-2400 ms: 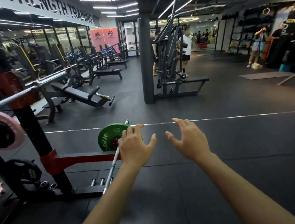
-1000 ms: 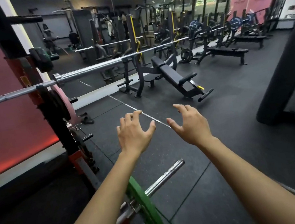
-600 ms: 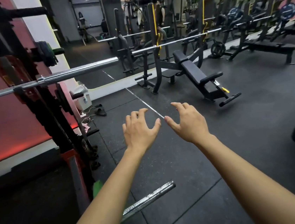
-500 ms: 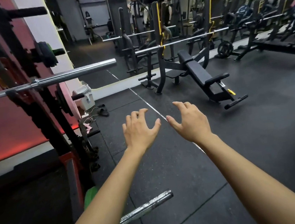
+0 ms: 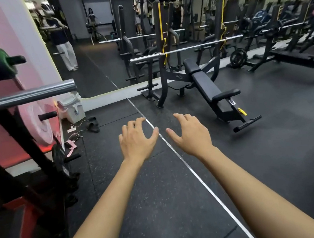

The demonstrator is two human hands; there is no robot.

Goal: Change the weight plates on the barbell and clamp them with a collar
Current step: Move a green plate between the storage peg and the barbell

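No legible writing. Barbell [image 5: 24,96] racked, long axis horizontal, bare sleeve end pointing right. My left hand [image 5: 136,140] and right hand [image 5: 191,133] hover below-right of it, fingers spread, holding nothing.

1. The left hand [image 5: 136,140] and right hand [image 5: 191,133] reach out over the black floor [image 5: 162,206], fingers spread and a little bent, holding nothing.
2. A shiny barbell [image 5: 24,96] rests on the rack [image 5: 17,138] at the left, its end bare.
3. A pink plate [image 5: 39,122] hangs on a peg just below the bar.
4. A black bench [image 5: 207,85] stands ahead.
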